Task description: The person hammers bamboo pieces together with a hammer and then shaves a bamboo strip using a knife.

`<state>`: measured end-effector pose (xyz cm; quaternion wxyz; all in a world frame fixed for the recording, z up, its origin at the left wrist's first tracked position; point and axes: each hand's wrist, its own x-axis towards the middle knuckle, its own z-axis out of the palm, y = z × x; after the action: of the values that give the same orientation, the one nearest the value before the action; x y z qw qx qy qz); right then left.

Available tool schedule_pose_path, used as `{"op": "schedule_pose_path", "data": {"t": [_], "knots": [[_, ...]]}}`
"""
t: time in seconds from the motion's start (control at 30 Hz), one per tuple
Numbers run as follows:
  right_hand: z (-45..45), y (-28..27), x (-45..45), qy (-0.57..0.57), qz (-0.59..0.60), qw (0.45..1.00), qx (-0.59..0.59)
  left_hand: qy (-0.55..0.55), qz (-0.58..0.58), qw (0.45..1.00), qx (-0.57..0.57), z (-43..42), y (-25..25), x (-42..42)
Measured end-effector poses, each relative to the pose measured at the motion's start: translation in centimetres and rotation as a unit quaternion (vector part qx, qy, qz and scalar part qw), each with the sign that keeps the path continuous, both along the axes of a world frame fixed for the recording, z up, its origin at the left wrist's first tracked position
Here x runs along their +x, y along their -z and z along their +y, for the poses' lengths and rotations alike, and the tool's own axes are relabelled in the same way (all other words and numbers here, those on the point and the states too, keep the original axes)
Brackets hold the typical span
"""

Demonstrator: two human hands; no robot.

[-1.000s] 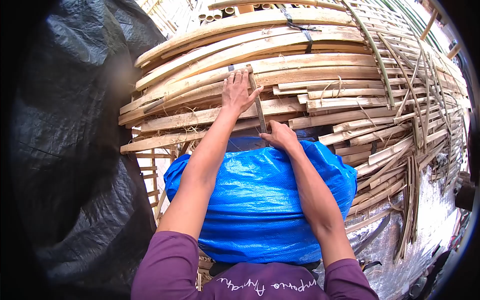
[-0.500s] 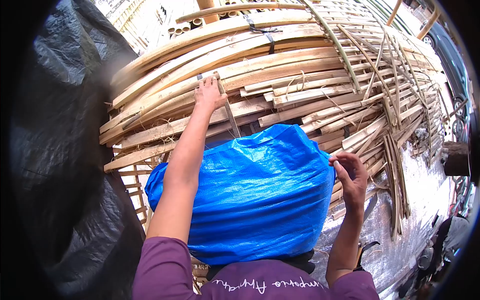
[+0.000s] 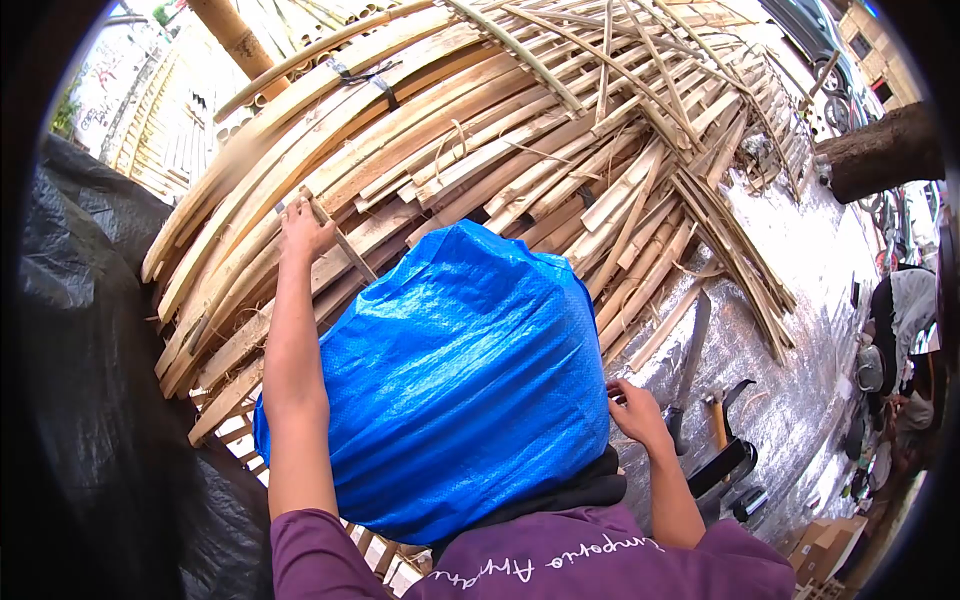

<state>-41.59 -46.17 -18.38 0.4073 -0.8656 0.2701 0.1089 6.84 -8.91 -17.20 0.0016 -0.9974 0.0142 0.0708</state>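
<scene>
Left grip (image 3: 306, 230) — on narrow strip (image 3: 348, 246)

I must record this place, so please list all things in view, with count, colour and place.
Strips: many, tan, across the centre
Strap: at least one, black, on upper strips
Tarp: one, blue, over the lap
Stick: one, brown, by tarp's upper left
Plastic sheet: one, black, left
Shiny sheet: one, silver, right
Blade: one, dark grey, on the shiny sheet
Tools: several, black and orange-brown, beside blade
Log: one, dark brown, right
Post: one, brown, top left
Vehicle: one, dark, top right
Carton: one, brown, bottom right
Clutter: uncounted, mixed, right edge
Shirt: one, purple, bottom
Left grip: one, bare, on strips
Right grip: one, bare, tarp's right edge
</scene>
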Motion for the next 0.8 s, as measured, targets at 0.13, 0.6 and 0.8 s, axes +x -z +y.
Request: {"op": "schedule_pose_path", "data": {"t": [0.13,0.6,0.8], "knots": [[-0.2,0.3,0.8,-0.027,-0.009,1.000,-0.006,0.014,-0.007,1.000,0.001,0.4,0.5,0.7],[-1.0,2.6,-1.1,-0.002,0.111,0.994,-0.007,0.031,-0.028,0.999,0.009,1.5,1.7,1.2],[-2.0,4.1,-1.8,0.035,0.101,0.994,-0.017,0.008,-0.010,1.000,0.022,0.7,0.4,0.5]]}}
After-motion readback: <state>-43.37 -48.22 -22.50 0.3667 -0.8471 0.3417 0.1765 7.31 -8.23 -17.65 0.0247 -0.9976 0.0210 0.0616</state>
